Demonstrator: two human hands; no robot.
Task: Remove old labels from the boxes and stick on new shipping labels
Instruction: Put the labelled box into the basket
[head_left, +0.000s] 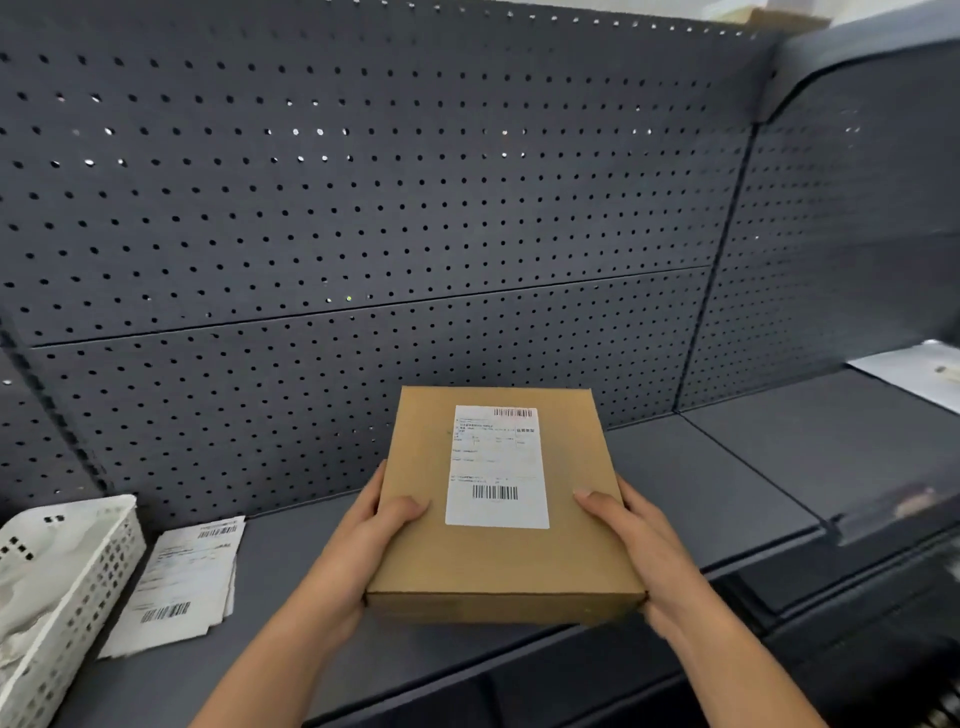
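Note:
A flat brown cardboard box (566, 551) is held above the dark shelf, long side pointing away from me. A white shipping label (496, 467) with two barcodes is stuck on its top face. My left hand (358, 551) grips the box's left edge, thumb lying on top. My right hand (649, 551) grips the right edge, thumb on top beside the label. A loose stack of white label sheets (182, 582) lies on the shelf to the left.
A white perforated plastic basket (78, 597) holding crumpled paper stands at the far left. The dark shelf (727, 478) runs to the right, where a white sheet (919, 374) lies. A dark pegboard wall (363, 208) rises behind.

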